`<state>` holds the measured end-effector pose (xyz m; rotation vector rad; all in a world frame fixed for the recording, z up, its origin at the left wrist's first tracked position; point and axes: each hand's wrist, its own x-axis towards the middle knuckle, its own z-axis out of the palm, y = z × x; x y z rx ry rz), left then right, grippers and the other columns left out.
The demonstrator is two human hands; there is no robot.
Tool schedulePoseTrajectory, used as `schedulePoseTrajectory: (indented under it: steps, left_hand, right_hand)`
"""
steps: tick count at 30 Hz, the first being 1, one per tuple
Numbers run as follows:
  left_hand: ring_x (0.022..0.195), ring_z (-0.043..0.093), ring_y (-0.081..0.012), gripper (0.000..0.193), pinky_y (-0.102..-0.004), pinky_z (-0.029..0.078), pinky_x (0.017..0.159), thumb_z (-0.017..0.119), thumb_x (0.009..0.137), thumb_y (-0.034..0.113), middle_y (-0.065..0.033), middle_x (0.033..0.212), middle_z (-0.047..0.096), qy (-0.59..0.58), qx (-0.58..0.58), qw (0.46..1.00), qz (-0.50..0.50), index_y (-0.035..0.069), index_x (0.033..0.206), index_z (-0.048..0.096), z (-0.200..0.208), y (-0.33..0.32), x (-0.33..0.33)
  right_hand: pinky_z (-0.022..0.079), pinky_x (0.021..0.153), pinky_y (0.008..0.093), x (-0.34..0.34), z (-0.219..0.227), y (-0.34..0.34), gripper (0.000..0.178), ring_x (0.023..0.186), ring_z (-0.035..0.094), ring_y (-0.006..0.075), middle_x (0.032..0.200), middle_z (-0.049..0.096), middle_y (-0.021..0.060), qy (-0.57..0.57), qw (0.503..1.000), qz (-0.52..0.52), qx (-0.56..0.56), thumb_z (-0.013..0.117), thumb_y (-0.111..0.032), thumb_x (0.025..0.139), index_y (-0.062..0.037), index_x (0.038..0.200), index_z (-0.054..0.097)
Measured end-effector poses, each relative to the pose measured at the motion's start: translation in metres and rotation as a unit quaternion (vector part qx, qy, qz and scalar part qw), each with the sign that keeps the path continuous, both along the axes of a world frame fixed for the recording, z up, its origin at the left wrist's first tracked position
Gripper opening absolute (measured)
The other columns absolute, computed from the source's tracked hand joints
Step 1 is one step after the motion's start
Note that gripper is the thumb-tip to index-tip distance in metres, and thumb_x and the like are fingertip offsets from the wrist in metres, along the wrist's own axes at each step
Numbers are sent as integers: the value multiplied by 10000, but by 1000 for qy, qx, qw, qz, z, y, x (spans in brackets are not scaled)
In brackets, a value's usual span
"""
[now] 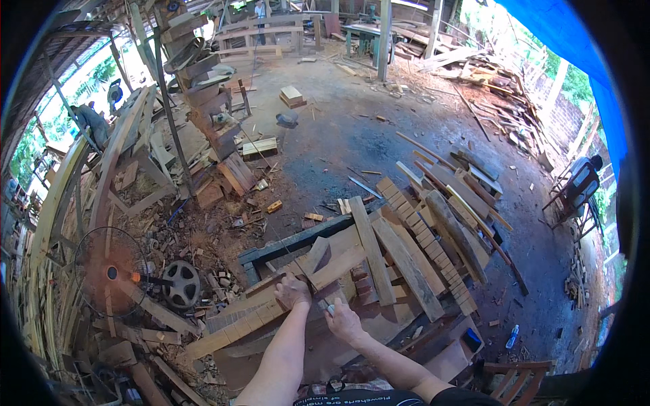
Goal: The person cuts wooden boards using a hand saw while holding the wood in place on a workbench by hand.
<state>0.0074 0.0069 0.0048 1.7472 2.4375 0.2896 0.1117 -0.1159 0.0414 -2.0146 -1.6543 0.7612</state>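
Before me on the low work table, my left hand is closed at the end of a wooden piece that slants up to the right. Close to its right, my right hand has its fingers curled around something small and whitish, whose kind I cannot make out. A dark reddish block lies between the two hands. One thin dark line, a blade or a cord, runs down from the upper left to the wood beside my left hand. My palms hide the grips.
Several boards lie across the table's right side. Toward the left stand a round wire-guarded fan and a spoked wheel among wood scraps. A bottle lies on the floor at right; a chair stands beyond. Another person is at far left.
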Motion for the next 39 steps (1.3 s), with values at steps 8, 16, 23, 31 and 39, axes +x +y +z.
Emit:
schedulePoseTrajectory:
  steps: [8, 16, 23, 31, 39]
  left_hand:
    - [924, 614, -298, 242, -438, 427, 813, 505, 867, 274, -104, 950, 677, 12, -8, 1000, 1, 108, 929, 670, -2, 1, -2]
    - [920, 612, -310, 247, -436, 425, 803, 515, 856, 280, -115, 948, 678, -8, 9, 1000, 0, 96, 884, 677, -4, 0, -2]
    - [915, 609, -328, 273, -446, 421, 800, 517, 850, 303, -120, 940, 678, -7, 10, 1000, 3, 84, 880, 677, -7, 1, -4]
    - [914, 615, -319, 269, -449, 429, 796, 517, 857, 310, -120, 942, 676, 5, -5, 1000, 2, 96, 897, 676, -1, 1, 1]
    - [906, 619, -312, 261, -450, 431, 789, 536, 848, 320, -117, 904, 673, 17, 7, 1000, 4, 105, 896, 676, -4, 0, -3]
  right_hand:
    - [498, 671, 529, -3, 5, -1, 328, 792, 610, 465, 838, 594, 283, 17, 1000, -15, 8, 622, -261, 856, -11, 963, 439]
    - [502, 668, 530, -2, 2, -2, 332, 788, 612, 467, 856, 596, 283, 23, 999, -22, 4, 629, -254, 853, -7, 966, 439]
    - [513, 650, 519, -3, 4, -3, 333, 773, 618, 452, 843, 595, 267, 11, 1000, -13, 9, 629, -254, 851, -12, 974, 436]
    - [506, 656, 526, 1, -1, -3, 332, 779, 615, 457, 847, 599, 269, 24, 1000, -14, 5, 621, -265, 858, -13, 971, 436]
    - [496, 687, 532, 1, 0, -1, 335, 798, 605, 461, 845, 594, 275, 39, 999, -1, -7, 610, -271, 867, -8, 975, 432]
